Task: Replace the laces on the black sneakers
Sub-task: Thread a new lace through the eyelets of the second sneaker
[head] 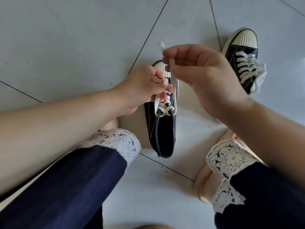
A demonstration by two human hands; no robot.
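White lace [173, 80] is pinched in both hands: one end is held between the thumb and fingertips of the left hand [142, 86], low over the lacing, and the other strand is pinched by the right hand [203, 76] and held up above the toe cap [160, 67]. For this step it is judged that both strands should be drawn with equal tension and kept flat, not twisted, before the next row is threaded. The near sneaker [151, 119] is placed on the tiled floor [82, 38] between the person's feet, toe pointing away. It is made of black canvas with a ribbed cream cap, and the rows nearest the collar appear not yet laced. A second sneaker [231, 52] is seen well apart to the right, fully laced in white.
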